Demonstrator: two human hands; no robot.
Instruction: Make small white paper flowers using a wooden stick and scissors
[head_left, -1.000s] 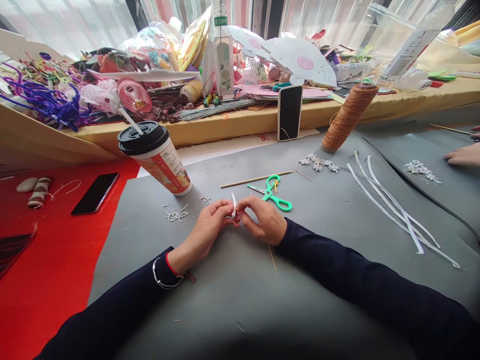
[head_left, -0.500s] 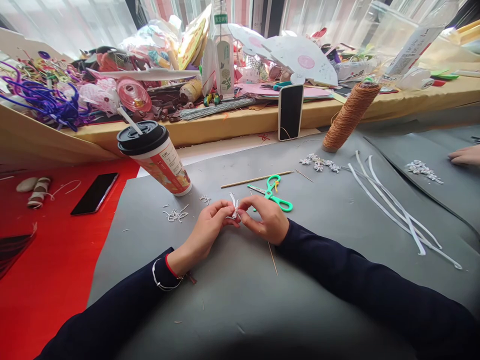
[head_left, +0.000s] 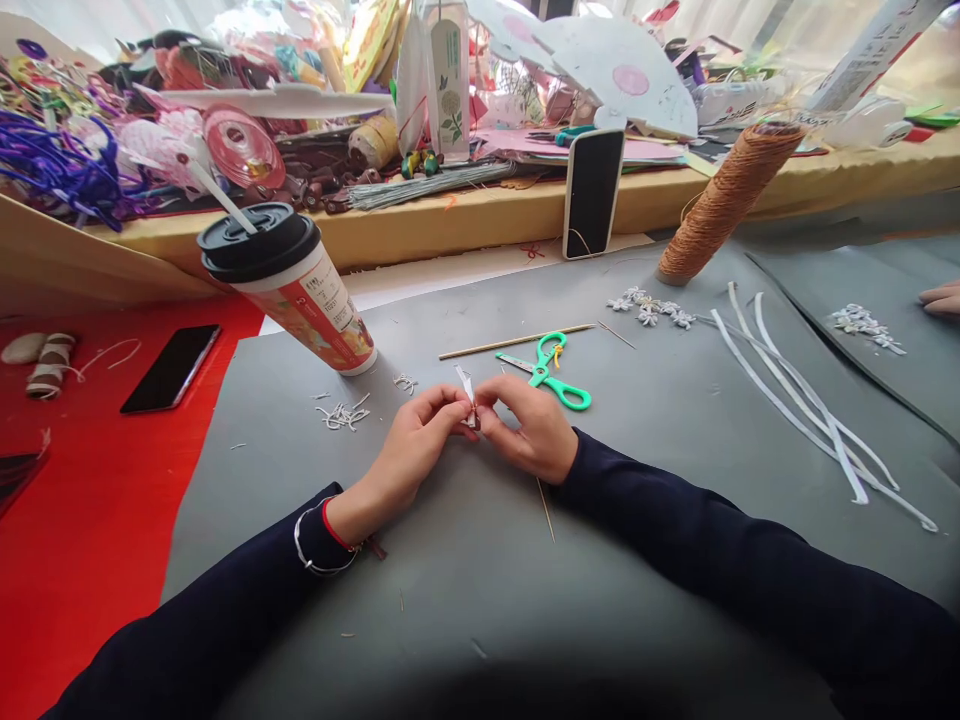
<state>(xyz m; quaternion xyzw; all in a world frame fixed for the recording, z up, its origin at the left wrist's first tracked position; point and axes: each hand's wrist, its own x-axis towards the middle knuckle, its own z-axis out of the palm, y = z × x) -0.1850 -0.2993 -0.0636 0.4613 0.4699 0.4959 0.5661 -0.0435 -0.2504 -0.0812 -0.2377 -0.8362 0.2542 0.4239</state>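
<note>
Between my fingertips is a small piece of white cord (head_left: 464, 382), its loose ends sticking up; most of it is hidden by the fingers. My left hand (head_left: 420, 432) pinches it from the left, and my right hand (head_left: 527, 428) closes on it from the right. Just behind my right hand lie green-handled scissors (head_left: 551, 372), blades apart. A thin wooden stick (head_left: 517, 341) rests beyond them, and a second thin stick (head_left: 546, 510) pokes out below my right hand. White cord clippings (head_left: 343, 415) are scattered left of my hands.
A lidded paper cup (head_left: 315, 300) with a straw stands at the left. Small white knotted flowers (head_left: 649, 306), long white cords (head_left: 810, 400) and a brown twine spool (head_left: 727, 205) are at the right. A phone (head_left: 593, 195) leans on the cluttered ledge; another person's hand (head_left: 943, 298) shows far right.
The camera view has shifted a little. Both hands stay together at the white cord, whose loose ends now stand closer together, and the fingers have moved slightly.
</note>
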